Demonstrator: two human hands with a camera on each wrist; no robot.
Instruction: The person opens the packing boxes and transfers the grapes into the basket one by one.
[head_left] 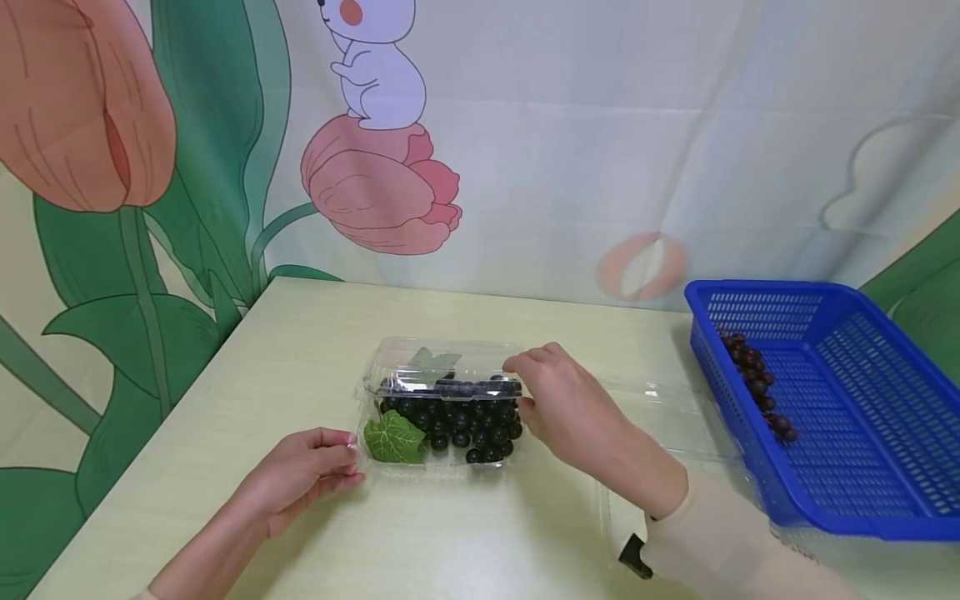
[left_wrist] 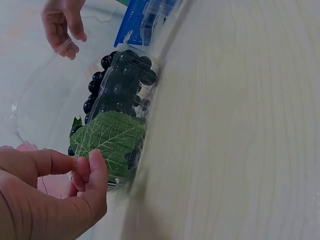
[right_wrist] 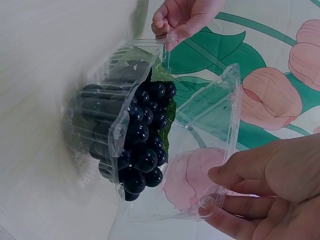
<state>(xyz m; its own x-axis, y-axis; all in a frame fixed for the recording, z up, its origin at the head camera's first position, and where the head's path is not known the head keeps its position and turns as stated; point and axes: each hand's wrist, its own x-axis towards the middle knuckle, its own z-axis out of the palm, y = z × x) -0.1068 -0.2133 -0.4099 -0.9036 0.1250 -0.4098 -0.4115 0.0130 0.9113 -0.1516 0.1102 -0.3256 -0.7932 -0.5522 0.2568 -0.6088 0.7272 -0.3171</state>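
A clear plastic clamshell box stands on the table, its hinged lid tilted partway up. Black grapes fill the box, and a green leaf lies over them at the left end. My left hand pinches the rim at the box's left side between thumb and fingers. At the opposite end, my right hand holds the lid's front right corner between thumb and fingers, as the right wrist view shows. The grapes sit below the raised lid, some seen through it.
On the right is a blue plastic basket with a bunch of dark reddish grapes along its left side. More clear plastic packaging lies beside the basket, partly behind my right forearm. A curtain printed with tulips hangs behind the table.
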